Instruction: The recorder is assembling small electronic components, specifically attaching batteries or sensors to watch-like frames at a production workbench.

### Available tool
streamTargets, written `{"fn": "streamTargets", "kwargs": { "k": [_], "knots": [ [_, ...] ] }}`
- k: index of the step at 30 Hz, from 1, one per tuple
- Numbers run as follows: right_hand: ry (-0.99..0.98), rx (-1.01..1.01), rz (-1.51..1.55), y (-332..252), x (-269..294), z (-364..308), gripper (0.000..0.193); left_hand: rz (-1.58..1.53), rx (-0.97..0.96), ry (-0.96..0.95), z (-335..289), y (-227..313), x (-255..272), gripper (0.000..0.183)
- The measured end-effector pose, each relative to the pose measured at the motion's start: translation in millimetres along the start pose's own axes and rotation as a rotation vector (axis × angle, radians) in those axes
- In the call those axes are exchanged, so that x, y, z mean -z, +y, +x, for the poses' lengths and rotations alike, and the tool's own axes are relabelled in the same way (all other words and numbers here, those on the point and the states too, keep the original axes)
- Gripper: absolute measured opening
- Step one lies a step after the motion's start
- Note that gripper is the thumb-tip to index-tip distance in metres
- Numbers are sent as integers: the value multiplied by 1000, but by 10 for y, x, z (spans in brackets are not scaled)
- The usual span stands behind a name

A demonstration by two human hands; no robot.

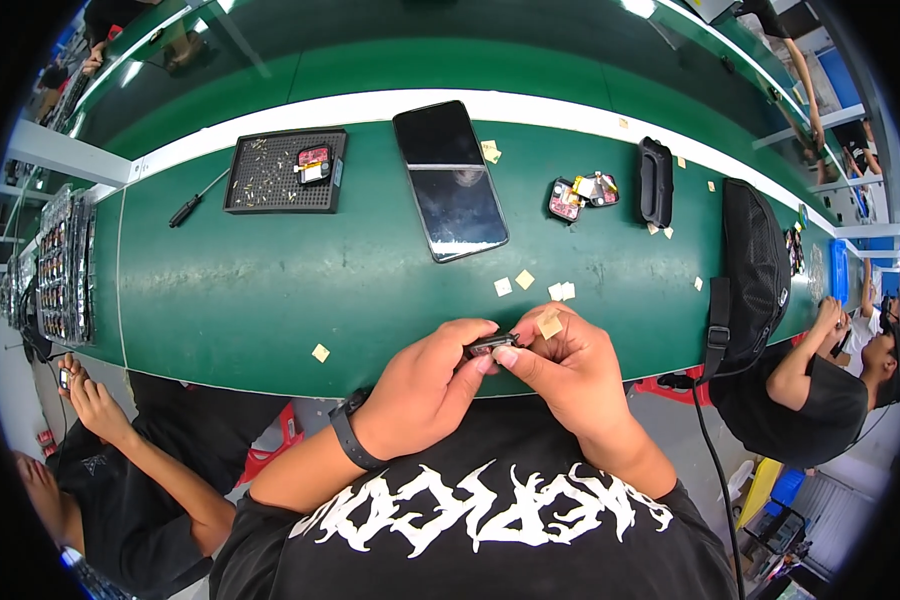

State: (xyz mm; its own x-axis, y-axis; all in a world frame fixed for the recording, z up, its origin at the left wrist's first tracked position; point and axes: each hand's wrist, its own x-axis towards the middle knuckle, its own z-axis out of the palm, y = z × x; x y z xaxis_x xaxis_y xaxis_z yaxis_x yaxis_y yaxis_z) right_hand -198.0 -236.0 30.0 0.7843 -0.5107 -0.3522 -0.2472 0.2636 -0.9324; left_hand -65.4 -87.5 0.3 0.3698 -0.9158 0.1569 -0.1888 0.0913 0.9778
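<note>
Just above the bench's near edge, my left hand [432, 372] grips a small black electronic device [490, 343] between thumb and fingers. My right hand [573, 368] meets it from the other side, thumb and fingertips pinching the device's right end. A small beige paper square [549, 322] shows at the right fingers; whether it is stuck there or held I cannot tell. Beyond my hands more paper squares [524, 280] lie on the green bench. Farther back rest opened devices [580, 195] with red circuit boards and yellow tape.
A phone [450, 185] lies mid-bench. At the left are a black tray [282, 203] with tiny screws, a screwdriver [198, 200] and stacked trays of parts [65, 268]. A black case [655, 182] and a black bag [753, 260] lie right. People sit on both sides.
</note>
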Motion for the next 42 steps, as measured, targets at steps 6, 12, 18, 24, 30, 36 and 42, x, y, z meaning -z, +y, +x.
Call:
{"fn": "streamTargets", "kwargs": {
  "k": [6,12,18,24,30,36,42],
  "knots": [
    [-77,-126,354,23,-50,9,13,-50,97,-12,-48,36,-40,26],
    [-74,-157,353,74,-8,28,12,-129,218,-26,-6,53,-39,24],
    [-173,-174,179,68,13,38,9,-243,381,-68,-84,59,122,22],
    [-30,50,-271,-66,177,151,17,-315,518,26,-131,184,300,19],
    [290,511,-1108,-416,493,739,58,314,484,355,-250,219,954,14],
    [156,569,-1198,-428,615,1011,46,709,454,442,-589,26,1674,19],
    [136,578,-928,-326,431,733,45,1188,322,736,-445,199,1378,42]
  ]
}}
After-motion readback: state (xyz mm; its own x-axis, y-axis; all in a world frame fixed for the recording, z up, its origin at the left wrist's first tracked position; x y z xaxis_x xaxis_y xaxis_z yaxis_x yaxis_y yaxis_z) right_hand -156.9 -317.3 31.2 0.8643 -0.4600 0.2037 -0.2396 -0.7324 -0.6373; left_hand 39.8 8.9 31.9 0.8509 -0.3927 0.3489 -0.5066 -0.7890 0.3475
